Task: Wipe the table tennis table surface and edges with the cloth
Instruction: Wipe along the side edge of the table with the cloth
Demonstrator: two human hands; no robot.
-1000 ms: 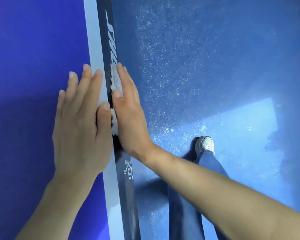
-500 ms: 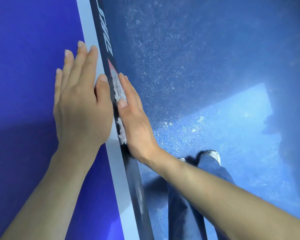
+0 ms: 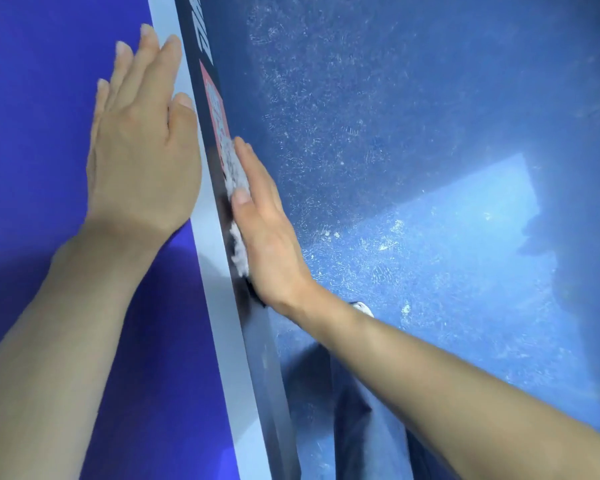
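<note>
The table tennis table (image 3: 32,133) fills the left of the view, deep blue with a pale border line along its edge. Its dark side edge (image 3: 271,393) runs down the middle and carries a red sticker. My left hand (image 3: 142,147) lies flat on the tabletop beside the border, fingers straight. My right hand (image 3: 267,230) presses a fuzzy white cloth (image 3: 236,188) flat against the dark side edge, fingers straight. The hand covers most of the cloth.
A blue scuffed floor (image 3: 430,168) lies to the right, with a brighter lit patch. My jeans leg (image 3: 361,427) and a white shoe (image 3: 362,308) stand close to the table's side.
My right hand and the cloth have slid back along the side edge toward me, away from the white lettering and onto the red sticker. My left hand has shifted forward on the tabletop.
</note>
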